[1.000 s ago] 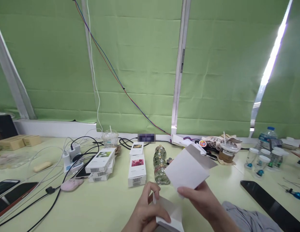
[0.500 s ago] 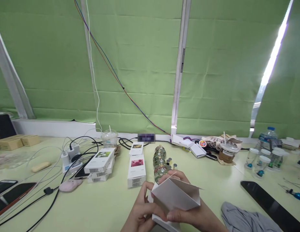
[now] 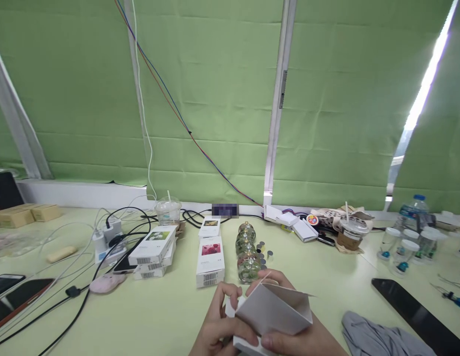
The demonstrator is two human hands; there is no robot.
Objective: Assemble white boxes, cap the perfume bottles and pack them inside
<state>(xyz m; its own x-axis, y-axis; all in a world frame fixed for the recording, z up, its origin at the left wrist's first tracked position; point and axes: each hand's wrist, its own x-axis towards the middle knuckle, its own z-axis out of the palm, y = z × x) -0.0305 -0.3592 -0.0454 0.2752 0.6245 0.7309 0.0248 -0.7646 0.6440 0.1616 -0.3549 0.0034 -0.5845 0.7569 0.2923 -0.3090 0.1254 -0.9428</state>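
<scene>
At the bottom centre I hold a white cardboard box (image 3: 272, 309) with its flaps standing up. My left hand (image 3: 224, 324) grips its left side, fingers curled round the edge. From the right, my right hand (image 3: 295, 338) clasps the box with the thumb in front and fingers behind. The box's inside is mostly hidden from me. Just beyond it a row of round glass jars (image 3: 247, 254) lies on the table, with several coin-like discs (image 3: 265, 251) beside it. Left of the jars is a white box with a pink flower picture (image 3: 210, 262), and another box (image 3: 209, 226) is behind it.
A stack of white boxes (image 3: 153, 247) stands at left near chargers and cables (image 3: 111, 237). Lidded clear vials (image 3: 404, 254), a black phone-like slab (image 3: 415, 311) and grey cloth (image 3: 378, 333) are at right. Two plastic cups (image 3: 352, 230) stand towards the back.
My hands and the white box have shifted slightly right and down in view. Both hands keep their hold, and more of the nearest glass jar shows.
</scene>
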